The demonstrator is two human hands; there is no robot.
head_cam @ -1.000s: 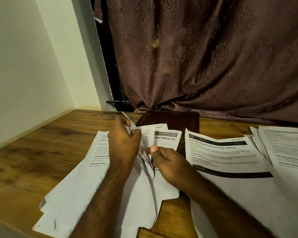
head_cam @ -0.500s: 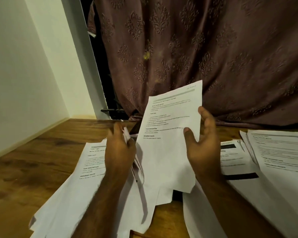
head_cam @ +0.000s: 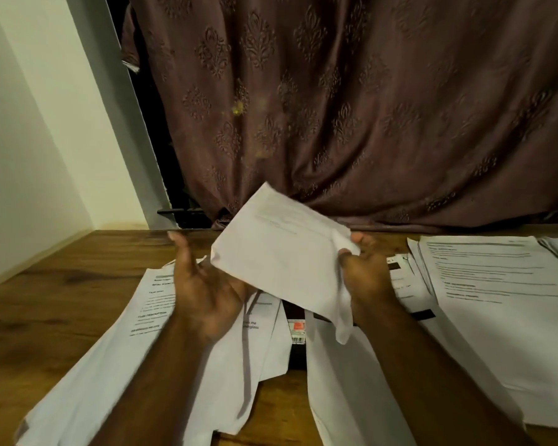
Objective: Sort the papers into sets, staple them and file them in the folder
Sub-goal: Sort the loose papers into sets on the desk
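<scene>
The sheet I pinch in my right hand is thin white paper, matt, creased and limp at its lower corner. My left hand is spread beside it with the palm up. The papers under my arms are the same matt white stock with black print, some of them crumpled. The table is brown wood with a clear grain and a dull, smooth finish. Between the piles lies a dark folder with a slight sheen and a small printed label. Behind hangs a brown cloth curtain with an embossed pattern and a soft lustre. The wall looks painted, plain and matt.
</scene>
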